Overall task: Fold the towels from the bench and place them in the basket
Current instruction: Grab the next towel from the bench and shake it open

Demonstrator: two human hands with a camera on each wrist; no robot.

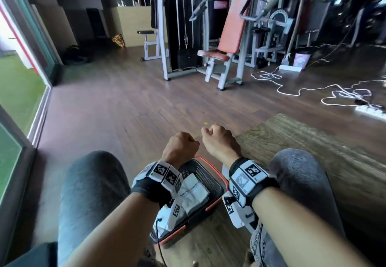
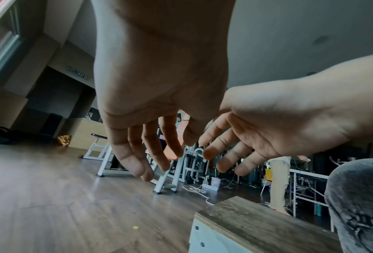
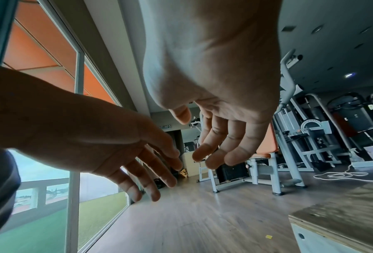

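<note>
Left hand (image 1: 180, 145): lower centre, grip apart, empty.
Right hand (image 1: 219, 139): beside it, grip apart, empty.
Basket (image 1: 205, 178): below wrists, holds folded towels (image 1: 193, 193).

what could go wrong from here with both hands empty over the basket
1. The folded towels sit stacked against one side of the basket; reaching in carelessly may undo the folds.
2. The thin black cable hanging from the wrist gear beside the basket rim might snag on it.
3. The left hand and right hand hang close together and may bump.
</note>
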